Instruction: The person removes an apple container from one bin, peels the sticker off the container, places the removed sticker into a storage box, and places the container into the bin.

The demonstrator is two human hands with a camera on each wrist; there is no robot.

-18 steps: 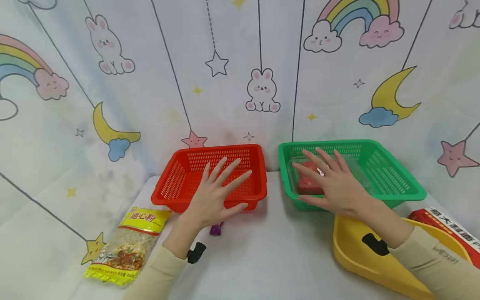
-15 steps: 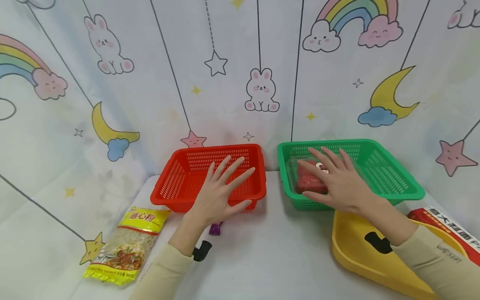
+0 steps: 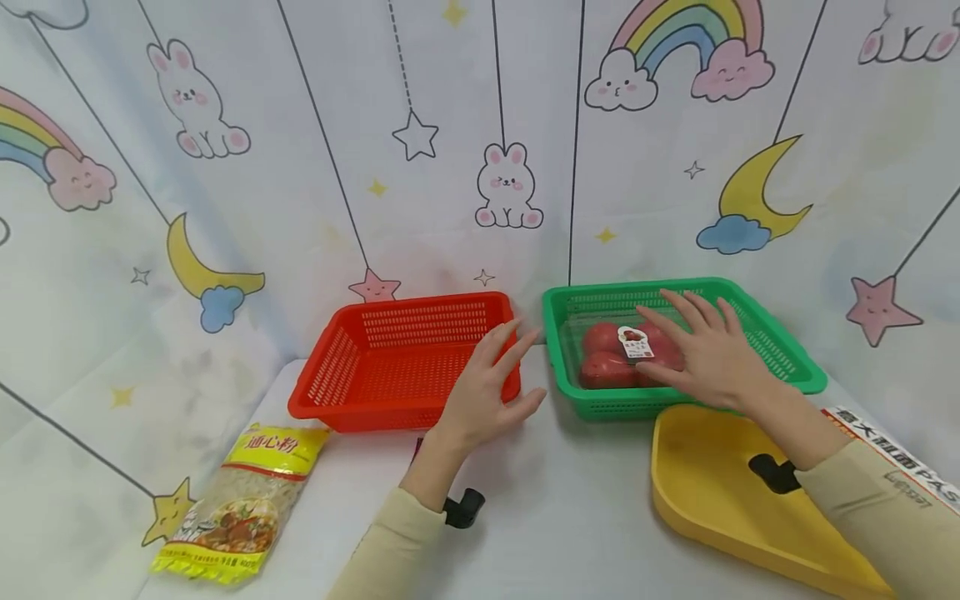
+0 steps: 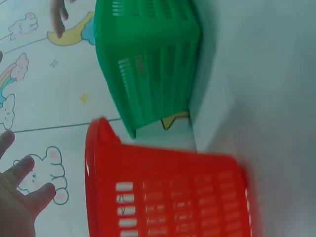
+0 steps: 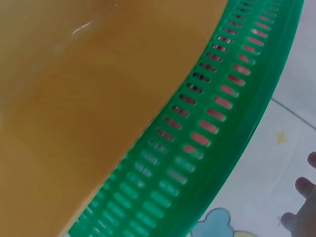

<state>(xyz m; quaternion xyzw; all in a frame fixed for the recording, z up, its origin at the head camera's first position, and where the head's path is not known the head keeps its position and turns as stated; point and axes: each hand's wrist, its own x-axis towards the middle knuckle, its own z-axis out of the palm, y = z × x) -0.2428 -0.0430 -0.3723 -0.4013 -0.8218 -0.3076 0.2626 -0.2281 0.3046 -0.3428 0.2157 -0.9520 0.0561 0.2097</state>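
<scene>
My left hand (image 3: 480, 400), fingers spread and holding nothing, hovers over the right front corner of a red plastic basket (image 3: 330, 367). In the left wrist view its fingertips show beside the red basket's rim (image 4: 91, 168). My right hand (image 3: 712, 354) is spread above a green plastic basket (image 3: 622, 404), also holding nothing. Inside the green basket lies a clear plastic box of red, round produce (image 3: 611, 367) with a white label on top. The right hand overlaps the right part of that box in the head view.
A yellow tray (image 3: 705, 475) stands at the front right, under my right forearm. Behind it lies a red and white pasta package (image 3: 892, 458). A bag of macaroni (image 3: 247, 500) lies at the left. A small purple item (image 3: 420, 447) is mostly hidden by my left wrist.
My left hand has moved right, from over the red basket's middle to its right corner. The right hand has shifted right, uncovering more of the produce box. The view has turned slightly right.
</scene>
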